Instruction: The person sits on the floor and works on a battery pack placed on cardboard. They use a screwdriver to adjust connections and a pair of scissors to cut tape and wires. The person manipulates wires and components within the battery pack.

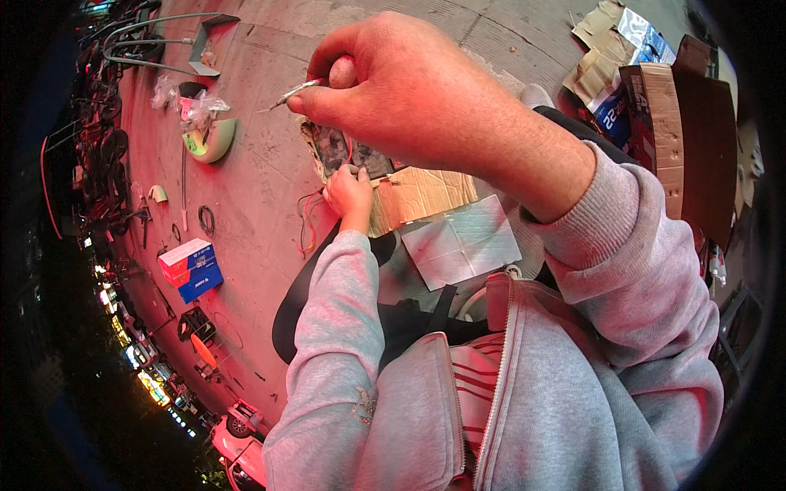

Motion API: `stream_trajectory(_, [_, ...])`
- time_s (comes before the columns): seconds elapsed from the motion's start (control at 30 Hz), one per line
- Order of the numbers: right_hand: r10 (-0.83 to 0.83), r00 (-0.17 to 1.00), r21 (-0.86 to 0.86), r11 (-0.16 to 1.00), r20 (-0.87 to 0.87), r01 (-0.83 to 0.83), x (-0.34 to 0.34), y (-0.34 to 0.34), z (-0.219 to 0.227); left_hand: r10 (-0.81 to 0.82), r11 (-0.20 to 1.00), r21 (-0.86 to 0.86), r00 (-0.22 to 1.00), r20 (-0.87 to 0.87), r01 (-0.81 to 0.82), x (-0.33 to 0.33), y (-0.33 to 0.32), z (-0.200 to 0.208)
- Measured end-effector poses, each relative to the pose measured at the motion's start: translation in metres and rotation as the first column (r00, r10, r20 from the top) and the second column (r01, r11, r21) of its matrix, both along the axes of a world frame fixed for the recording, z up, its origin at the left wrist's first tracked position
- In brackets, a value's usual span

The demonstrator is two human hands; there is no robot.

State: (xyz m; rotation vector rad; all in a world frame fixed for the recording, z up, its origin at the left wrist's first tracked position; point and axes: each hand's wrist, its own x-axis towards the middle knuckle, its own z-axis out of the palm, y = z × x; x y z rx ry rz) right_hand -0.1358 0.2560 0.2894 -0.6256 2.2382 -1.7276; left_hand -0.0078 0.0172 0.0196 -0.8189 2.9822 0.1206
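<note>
My right hand [409,90] is raised close in front of me, its fingers curled. Between thumb and fingertips it pinches a thin, silvery, pointed piece [296,92], too small to name. Lower down and farther off, my left hand [350,195] is closed at the near edge of an open case of dark, dirty blocks [332,149]. What its fingers grip there is hidden. A red wire [350,148] runs over the blocks, partly behind my right hand. Right beside the left hand lies a flattened piece of brown cardboard [422,196].
A pale sheet [463,241] lies nearer me. On the left are a blue and red box [192,268], loose red wires [307,221], a pale green bowl-shaped shell [214,143] and a metal-framed scoop [214,45]. Cardboard boxes [659,123] stand at right.
</note>
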Motion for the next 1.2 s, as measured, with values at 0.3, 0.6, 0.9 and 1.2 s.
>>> stream_trajectory(0.3, [0.018,1.0,0.014,1.0,0.007,-0.019,0.0,0.001,0.001,-0.012,0.998,0.056,0.999,0.047,0.009,-0.002,-0.001,0.0])
stream_trajectory(0.6, [0.009,1.0,0.011,1.0,-0.005,-0.009,0.0,0.0,-0.001,-0.08,0.986,0.141,0.996,-0.033,0.084,0.0,-0.009,-0.007])
stream_trajectory(0.9, [0.014,1.0,0.029,0.999,0.0,-0.014,0.0,0.0,-0.001,-0.03,0.983,0.18,0.998,-0.055,0.04,0.002,-0.013,-0.015])
stream_trajectory(1.2, [0.017,1.0,0.012,1.0,0.002,-0.017,0.0,0.0,-0.001,0.004,0.978,0.21,0.995,-0.096,0.016,0.002,-0.014,-0.016])
